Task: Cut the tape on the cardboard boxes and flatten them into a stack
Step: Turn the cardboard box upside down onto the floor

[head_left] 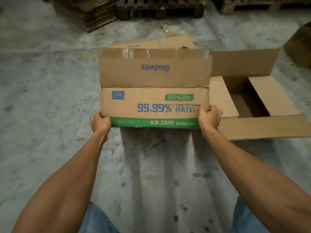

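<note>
I hold a flattened cardboard box (154,84) out in front of me above the concrete floor, printed "99.99% RATE" with a green band along its near edge. My left hand (100,123) grips its near left corner. My right hand (209,117) grips its near right corner. Clear tape remnants shine along the box's far edge. Under and behind it lies another flattened box (168,42) on the floor. To the right an open cardboard box (252,96) stands with its flaps spread out.
A tall stack of flattened cardboard (87,12) sits at the far left, beside dark wooden pallets (159,9). Another box (299,46) stands at the right edge. Bare grey concrete floor (42,89) lies to the left and near me.
</note>
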